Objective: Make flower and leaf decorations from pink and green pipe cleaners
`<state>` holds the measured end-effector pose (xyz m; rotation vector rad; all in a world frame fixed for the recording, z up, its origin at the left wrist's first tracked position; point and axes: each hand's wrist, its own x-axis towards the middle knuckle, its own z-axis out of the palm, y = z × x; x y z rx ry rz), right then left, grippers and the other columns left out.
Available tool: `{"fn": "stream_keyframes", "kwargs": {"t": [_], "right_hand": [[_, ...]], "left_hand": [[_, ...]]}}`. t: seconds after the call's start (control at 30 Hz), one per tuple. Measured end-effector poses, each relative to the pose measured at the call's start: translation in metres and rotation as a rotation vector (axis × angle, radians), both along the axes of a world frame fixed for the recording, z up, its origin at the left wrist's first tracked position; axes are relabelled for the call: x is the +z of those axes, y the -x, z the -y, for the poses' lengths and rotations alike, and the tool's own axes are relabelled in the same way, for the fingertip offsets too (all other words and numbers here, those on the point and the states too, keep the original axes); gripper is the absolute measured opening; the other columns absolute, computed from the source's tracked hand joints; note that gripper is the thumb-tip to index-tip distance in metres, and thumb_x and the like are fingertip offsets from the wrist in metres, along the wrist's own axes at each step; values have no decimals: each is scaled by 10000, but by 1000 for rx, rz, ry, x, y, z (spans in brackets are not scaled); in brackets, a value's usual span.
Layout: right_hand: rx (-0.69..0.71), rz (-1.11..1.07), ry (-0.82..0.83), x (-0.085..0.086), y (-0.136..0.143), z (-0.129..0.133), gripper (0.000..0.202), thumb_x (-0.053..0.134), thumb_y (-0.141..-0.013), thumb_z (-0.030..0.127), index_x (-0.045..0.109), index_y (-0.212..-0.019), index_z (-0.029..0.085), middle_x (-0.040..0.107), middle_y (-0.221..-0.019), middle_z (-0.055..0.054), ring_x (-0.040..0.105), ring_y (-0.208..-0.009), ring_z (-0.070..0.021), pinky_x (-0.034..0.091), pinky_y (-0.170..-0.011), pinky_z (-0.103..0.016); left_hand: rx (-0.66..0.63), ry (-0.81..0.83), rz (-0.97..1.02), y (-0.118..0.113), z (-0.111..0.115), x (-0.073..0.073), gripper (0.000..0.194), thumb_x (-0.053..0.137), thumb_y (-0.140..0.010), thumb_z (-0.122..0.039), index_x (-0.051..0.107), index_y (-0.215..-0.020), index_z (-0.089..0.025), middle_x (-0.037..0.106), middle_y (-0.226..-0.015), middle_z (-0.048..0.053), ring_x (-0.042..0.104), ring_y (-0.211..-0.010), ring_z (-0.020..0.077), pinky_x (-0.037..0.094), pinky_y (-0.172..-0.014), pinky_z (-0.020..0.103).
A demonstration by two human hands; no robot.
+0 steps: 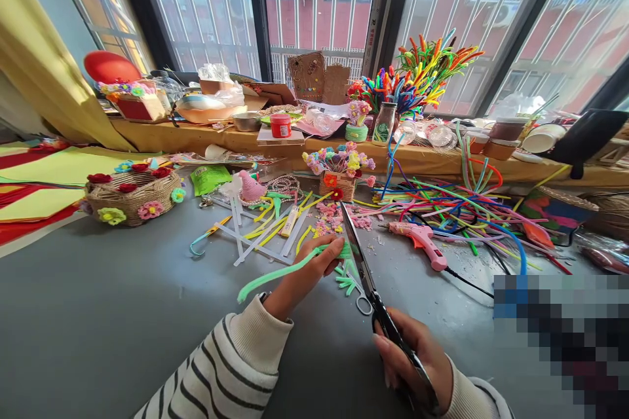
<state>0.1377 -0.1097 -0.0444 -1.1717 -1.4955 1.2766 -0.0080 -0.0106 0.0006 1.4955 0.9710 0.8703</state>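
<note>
Between the thumb and fingers of my left hand (312,266) is a light green pipe cleaner (275,276), its long end trailing out to the left. My right hand (417,357) grips a large pair of black-handled scissors (366,272), blades pointing up and away. The blades pass just right of the green piece at my left fingertips; whether they touch it I cannot tell. Short cut green pieces (346,283) lie on the table under the blades, beside a smaller pair of scissors with a pale ring handle (363,305).
A pink glue gun (422,242) with a black cord lies at right, before a heap of coloured pipe cleaners (442,206). Glue sticks (255,245) and pink bits (339,216) lie ahead. A flower-trimmed basket (132,196) stands left, a small flower pot (338,184) at centre back.
</note>
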Motion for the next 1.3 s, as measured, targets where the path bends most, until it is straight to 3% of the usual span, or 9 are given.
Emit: {"fn": "stream_keyframes", "kwargs": {"t": [0.13, 0.3, 0.4, 0.6, 0.8, 0.93, 1.07, 1.2, 1.3], "right_hand": [[-166, 252, -113, 4, -10, -4, 261, 446, -671, 419, 402, -592, 174, 351, -445, 57, 368, -370, -66, 313, -365, -187], [-398, 860, -351, 1, -43, -11, 195, 430, -646, 352, 508, -654, 173, 497, -505, 5, 424, -429, -109, 332, -433, -225], [-401, 1081, -319, -1, -64, -13, 162, 457, -621, 340, 516, -663, 195, 544, -545, -5, 473, -487, -138, 343, -462, -241], [-350, 1149, -173, 4, -92, -15, 180, 535, -558, 317, 522, -692, 198, 557, -585, 3, 484, -512, -137, 363, -484, -239], [-312, 1090, -187, 3, -110, -14, 160, 522, -558, 224, 519, -718, 215, 580, -663, -2, 529, -628, -164, 403, -570, -264], [-348, 1080, -346, 10, -89, -15, 98, 491, -620, 215, 541, -703, 199, 573, -717, -30, 528, -689, -175, 397, -631, -288], [-255, 1072, -441, 19, -31, -26, 203, 414, -729, 303, 550, -637, 183, 543, -622, -29, 507, -608, -146, 384, -561, -248], [-207, 1208, -436, 21, 18, -38, 185, 472, -685, 329, 567, -679, 171, 559, -681, -51, 514, -673, -183, 379, -567, -261], [-225, 1262, -396, 18, 32, -44, 169, 508, -647, 280, 563, -749, 157, 566, -719, -62, 514, -700, -196, 379, -574, -261]], "left_hand": [[21, -161, -27, 3, -5, -5, 303, 332, -751, -357, 400, -535, -156, 354, -478, -48, 347, -464, 66, 295, -481, 191], [69, -218, -154, 4, -9, -10, 346, 326, -740, -401, 474, -549, -154, 452, -517, -34, 412, -482, 77, 333, -516, 195], [97, -221, -236, 4, -10, -10, 354, 347, -722, -422, 520, -573, -152, 492, -548, -23, 435, -489, 84, 337, -513, 199], [131, -290, -232, 5, -11, -15, 382, 321, -736, -419, 556, -602, -149, 504, -540, -11, 445, -491, 89, 338, -494, 198], [123, -185, -58, 6, -14, -20, 408, 302, -757, -384, 395, -1101, -186, 520, -588, -11, 447, -467, 83, 374, -473, 198], [136, -179, -53, 7, -16, -22, 362, 307, -753, -373, 449, -1032, -191, 470, -650, -9, 461, -499, 80, 385, -480, 200], [182, -250, -259, 5, -18, -24, 300, 402, -701, -342, 491, -934, -176, 461, -655, -11, 468, -563, 105, 392, -561, 239], [164, -333, -479, 5, -20, -28, 391, 556, -557, -325, 497, -901, -148, 467, -719, 13, 469, -701, 159, 377, -657, 287], [76, -350, -523, 7, -21, -33, 528, 598, -501, -319, 448, -976, -143, 456, -776, 25, 462, -749, 169, 371, -693, 295]]}}
